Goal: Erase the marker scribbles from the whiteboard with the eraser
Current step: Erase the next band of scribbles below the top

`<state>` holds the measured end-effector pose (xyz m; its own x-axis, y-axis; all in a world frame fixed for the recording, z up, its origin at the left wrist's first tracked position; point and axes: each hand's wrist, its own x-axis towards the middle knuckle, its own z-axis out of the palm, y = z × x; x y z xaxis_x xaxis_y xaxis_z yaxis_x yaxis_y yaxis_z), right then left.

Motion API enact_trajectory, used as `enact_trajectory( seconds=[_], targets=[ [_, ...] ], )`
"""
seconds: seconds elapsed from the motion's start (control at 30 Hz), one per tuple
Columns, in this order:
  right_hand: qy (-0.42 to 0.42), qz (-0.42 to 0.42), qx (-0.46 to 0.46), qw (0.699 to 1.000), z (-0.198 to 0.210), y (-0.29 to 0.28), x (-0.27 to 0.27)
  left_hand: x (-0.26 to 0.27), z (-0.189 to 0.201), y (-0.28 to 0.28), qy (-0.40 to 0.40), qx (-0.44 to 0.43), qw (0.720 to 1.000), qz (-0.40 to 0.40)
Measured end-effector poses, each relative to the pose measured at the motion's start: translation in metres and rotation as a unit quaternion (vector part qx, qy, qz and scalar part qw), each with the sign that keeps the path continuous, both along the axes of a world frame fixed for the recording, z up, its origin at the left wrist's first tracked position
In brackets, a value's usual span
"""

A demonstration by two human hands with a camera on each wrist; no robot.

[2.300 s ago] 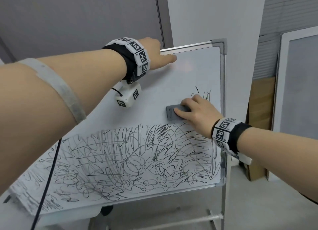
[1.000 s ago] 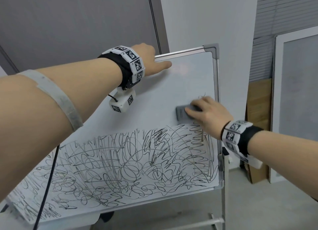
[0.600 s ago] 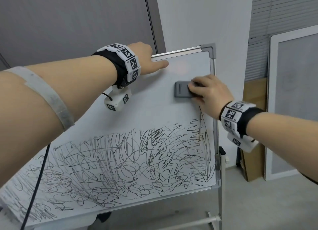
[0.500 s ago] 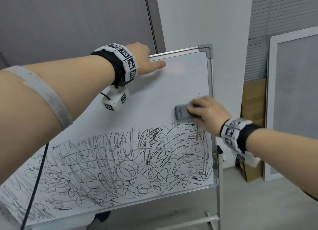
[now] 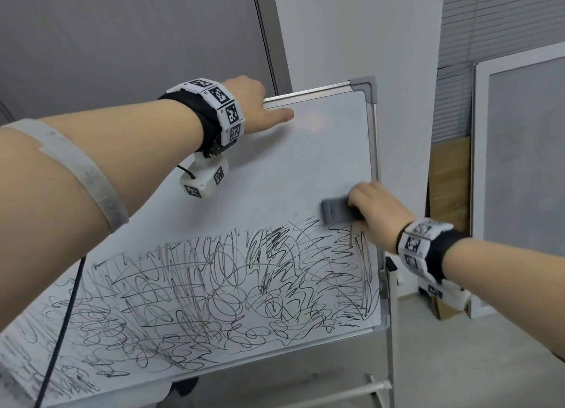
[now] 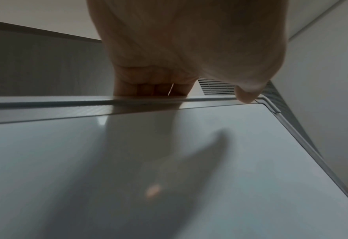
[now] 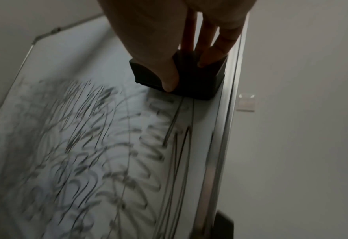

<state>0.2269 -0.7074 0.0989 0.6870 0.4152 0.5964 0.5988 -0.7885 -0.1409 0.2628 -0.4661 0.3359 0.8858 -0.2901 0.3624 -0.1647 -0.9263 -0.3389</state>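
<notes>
Whiteboard [image 5: 275, 169] face smooth, glossy, throws soft reflections; frame [image 5: 318, 91] brushed silver metal with a matt grey plastic corner cap [image 5: 363, 82]. Eraser [image 5: 334, 210] looks matt grey plastic, dark in the right wrist view; scribbles [image 5: 214, 291] are dry black marker ink. Wristbands: black cloth with matt white plastic tag blocks [image 5: 226, 111]; board [image 5: 448, 193] leaning at far right looks like bare wood.

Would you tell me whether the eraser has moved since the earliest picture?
Yes: the eraser now sits lower, meeting the scribbles, and nearer the whiteboard's right frame.
</notes>
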Motion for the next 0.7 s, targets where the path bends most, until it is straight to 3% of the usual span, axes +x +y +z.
enact_trajectory(
  seconds=[0.07, 0.13, 0.3, 0.5, 0.7],
  targets=[
    [0.032, 0.001, -0.020, 0.999, -0.018, 0.001, -0.007, 0.000, 0.001, 0.001, 0.002, 0.002, 1.000, 0.003],
    [0.035, -0.005, -0.002, 0.999, -0.005, 0.000, -0.005, 0.000, 0.000, -0.001, 0.006, 0.001, 1.000, 0.003],
    [-0.069, -0.029, 0.092, 0.993, 0.045, 0.004, 0.009, -0.001, 0.000, -0.006, 0.008, 0.001, 1.000, -0.004],
    [-0.055, 0.027, -0.067, 0.996, -0.019, 0.041, -0.014, -0.005, 0.002, 0.000, 0.012, -0.004, 1.000, 0.006],
    [-0.106, 0.030, -0.031, 0.993, 0.013, 0.057, -0.009, -0.007, 0.002, -0.004, 0.014, -0.008, 1.000, -0.001]
  ],
)
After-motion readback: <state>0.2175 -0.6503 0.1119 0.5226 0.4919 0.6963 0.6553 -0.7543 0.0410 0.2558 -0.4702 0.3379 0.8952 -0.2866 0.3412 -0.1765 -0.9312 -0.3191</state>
